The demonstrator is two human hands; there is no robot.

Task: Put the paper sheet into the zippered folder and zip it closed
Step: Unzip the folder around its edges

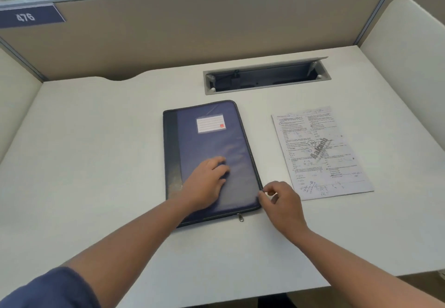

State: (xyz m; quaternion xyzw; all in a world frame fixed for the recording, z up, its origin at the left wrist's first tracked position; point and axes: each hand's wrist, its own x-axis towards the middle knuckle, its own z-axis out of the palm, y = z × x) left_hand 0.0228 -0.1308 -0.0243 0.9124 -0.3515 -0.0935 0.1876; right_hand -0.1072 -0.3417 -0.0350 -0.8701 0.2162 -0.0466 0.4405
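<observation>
On the desk: blue zippered folder lies flat at centre, label side up, cover down; the desk is white.
Paper sheet: printed paper sheet lies flat just right of the folder — apart from it, not yet inside.
Left hand: left hand rests palm-down on the cover, fingers spread, gripping nothing.
Right hand: right hand at the folder's near right corner, thumb and forefinger pinched at the zip track — whether they hold anything, cannot tell.
Zipper pull: zipper pull sits on the near edge, untouched.
Progress: early, by my reading; opening, inserting and zipping all remain.
Background: cable tray open in the desk behind.
</observation>
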